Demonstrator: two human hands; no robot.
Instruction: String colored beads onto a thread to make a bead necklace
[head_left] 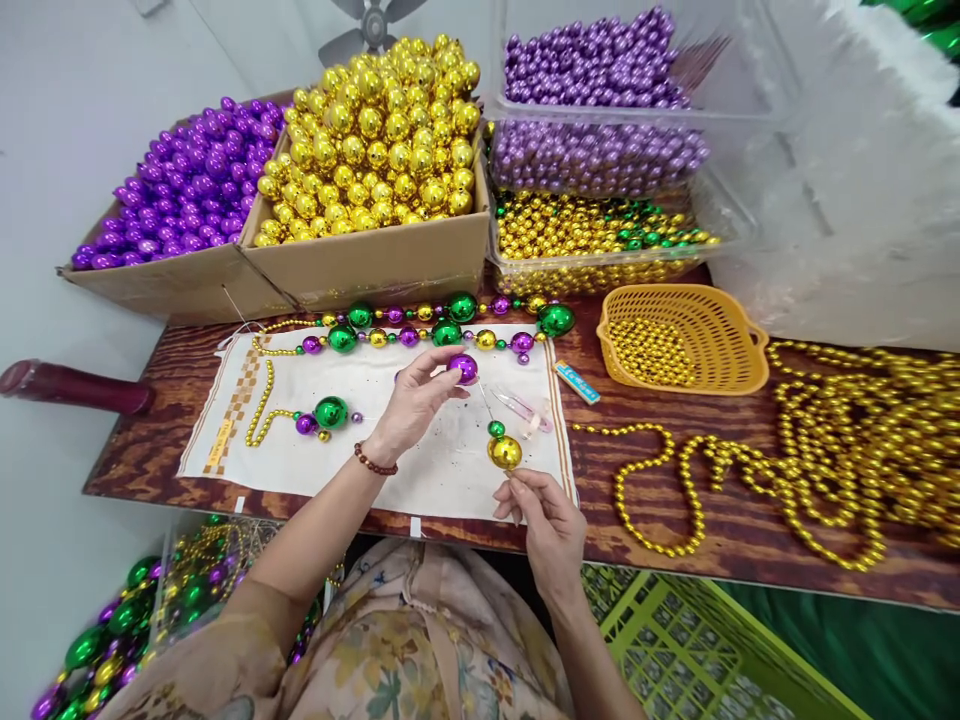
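My left hand [412,395] is closed in a pinch on a shiny purple bead [465,369] above the white towel [420,450]. From that bead a thin wire [486,400] slants down to a small green bead [496,429] and a larger gold bead [505,453]. Just under the gold bead, my right hand [553,530] pinches the wire's lower end, mostly hidden by the fingertips. On the towel left of my hands lies a gold bead strand [262,405] ending in a big green bead [331,412]. A strand of mixed beads [447,333] runs along the towel's top.
Boxes of purple beads [202,185] and gold beads [367,150] stand behind, beside stacked clear bins [622,262]. An orange basket [720,380] holds small gold beads. Gold bead strands [840,470] pile up at right. A blue packet [577,382] lies by the towel.
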